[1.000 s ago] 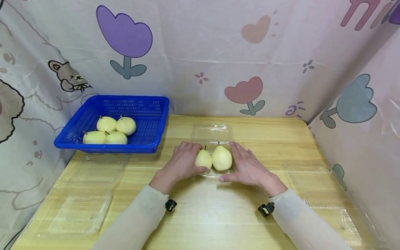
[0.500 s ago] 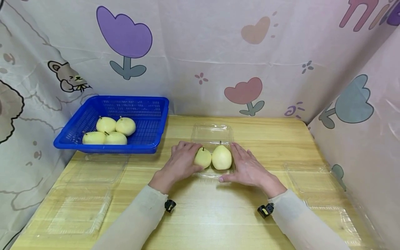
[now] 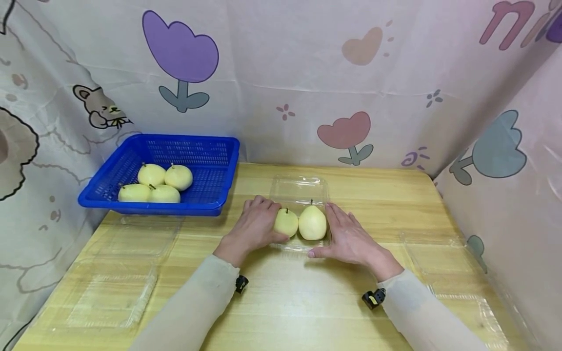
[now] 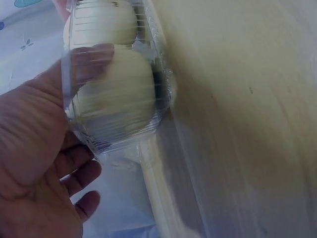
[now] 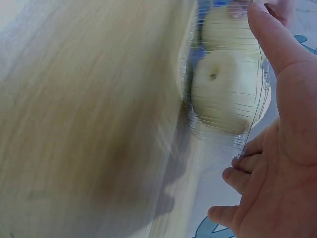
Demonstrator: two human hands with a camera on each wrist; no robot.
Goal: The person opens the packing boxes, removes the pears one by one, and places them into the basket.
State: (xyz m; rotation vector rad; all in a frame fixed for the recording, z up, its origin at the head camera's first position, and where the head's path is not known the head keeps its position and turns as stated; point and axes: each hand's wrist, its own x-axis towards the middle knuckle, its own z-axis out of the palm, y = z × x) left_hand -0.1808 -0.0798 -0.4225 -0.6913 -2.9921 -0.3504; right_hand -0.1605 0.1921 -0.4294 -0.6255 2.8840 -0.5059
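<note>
Two pale yellow pears stand side by side in a clear plastic clamshell box (image 3: 294,246) with its lid folded back. My left hand (image 3: 255,225) grips the left pear (image 3: 286,224); in the left wrist view the thumb (image 4: 94,59) lies against it behind the clear wall. The right pear (image 3: 312,223) stands beside it, stem up. My right hand (image 3: 351,238) rests along the box's right end, fingers extended, thumb at the front rim. In the right wrist view, that thumb (image 5: 275,37) lies straight along the rim, and the other fingers are loosely spread at the far corner.
A blue basket (image 3: 223,192) with several pears (image 3: 177,177) stands at the back left. Open clear boxes lie at the left (image 3: 111,300) and right (image 3: 456,292) of the wooden table (image 3: 303,307). Printed cloth (image 3: 272,63) hangs behind and at both sides.
The left pear has tipped slightly, its stem leaning left and forward, and the left thumb has shifted a little on it. The right pear's stem has moved slightly right. The right hand stays put.
</note>
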